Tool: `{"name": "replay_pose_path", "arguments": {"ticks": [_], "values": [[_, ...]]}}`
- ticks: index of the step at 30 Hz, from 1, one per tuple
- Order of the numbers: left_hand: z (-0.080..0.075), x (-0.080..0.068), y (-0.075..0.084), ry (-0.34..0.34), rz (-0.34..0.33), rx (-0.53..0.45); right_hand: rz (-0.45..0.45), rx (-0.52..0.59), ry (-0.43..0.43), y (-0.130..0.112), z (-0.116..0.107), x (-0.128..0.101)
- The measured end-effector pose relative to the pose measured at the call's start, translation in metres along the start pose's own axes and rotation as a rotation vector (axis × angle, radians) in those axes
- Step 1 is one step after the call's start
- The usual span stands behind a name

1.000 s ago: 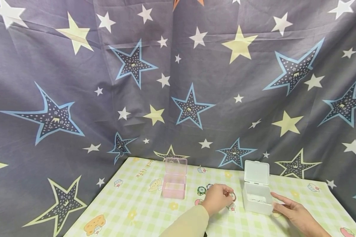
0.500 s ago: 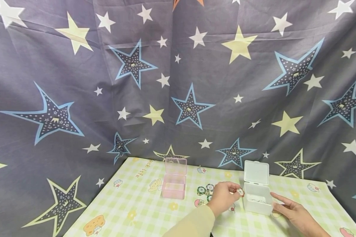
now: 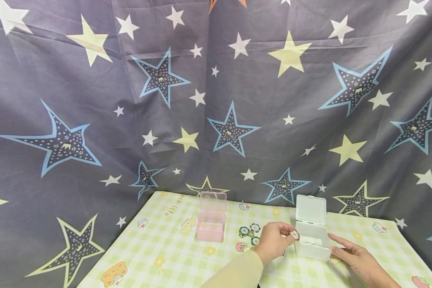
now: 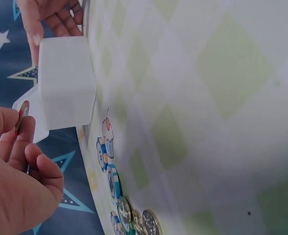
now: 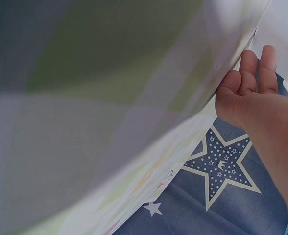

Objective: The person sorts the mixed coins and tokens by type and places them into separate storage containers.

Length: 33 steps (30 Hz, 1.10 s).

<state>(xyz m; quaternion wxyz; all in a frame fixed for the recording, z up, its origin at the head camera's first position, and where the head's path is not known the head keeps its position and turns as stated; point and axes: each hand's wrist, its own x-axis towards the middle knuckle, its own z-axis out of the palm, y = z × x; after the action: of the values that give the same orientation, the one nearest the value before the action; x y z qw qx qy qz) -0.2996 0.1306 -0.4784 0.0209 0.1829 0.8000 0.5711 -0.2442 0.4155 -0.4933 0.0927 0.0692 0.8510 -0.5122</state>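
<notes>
Between the thumb and fingertips of my left hand (image 3: 273, 241) is a poker chip (image 3: 295, 235) with a red-and-white edge, held on edge. It overlaps the left wall of an open white box (image 3: 311, 252), whose hinged lid (image 3: 311, 209) stands up at the back. Some pale pieces show inside the box. My right hand (image 3: 354, 259) rests against the box's right side, index finger stretched along the wall and thumb near the front corner. In the left wrist view the chip (image 4: 22, 116) appears thin, beside the white box (image 4: 68, 83).
Left of my left hand lie several poker chips, among them a green chip (image 3: 244, 231) and a black one (image 3: 255, 227). Gold coins (image 4: 151, 223) lie beside them. A clear pink box (image 3: 211, 233) with its lid up stands farther left. A starry curtain (image 3: 216, 100) hangs behind the table.
My left hand has carried the red-edged chip rightward from near the other chips to the white box's left edge. The right hand and both boxes have stayed in place.
</notes>
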Motion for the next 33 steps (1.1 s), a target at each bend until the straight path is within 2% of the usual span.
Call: {"name": "replay_pose_path", "arguments": {"ticks": [5,9,26,33], "values": [[0.0025,0.0001,0.0006,0.009,0.040,0.034,-0.004,0.004,-0.001,0.0007,0.0000,0.0001],[0.0041,0.0008,0.0017,0.005,0.042,0.062,-0.012,0.007,0.003,0.0015,0.0003,0.0001],[0.0083,-0.0005,0.0021,-0.023,0.017,0.062,-0.010,0.015,0.016,0.0030,0.0000,0.0012],[0.0067,0.0002,0.0003,-0.015,0.034,0.071,-0.010,0.005,0.024,0.0028,0.0007,0.0015]]}}
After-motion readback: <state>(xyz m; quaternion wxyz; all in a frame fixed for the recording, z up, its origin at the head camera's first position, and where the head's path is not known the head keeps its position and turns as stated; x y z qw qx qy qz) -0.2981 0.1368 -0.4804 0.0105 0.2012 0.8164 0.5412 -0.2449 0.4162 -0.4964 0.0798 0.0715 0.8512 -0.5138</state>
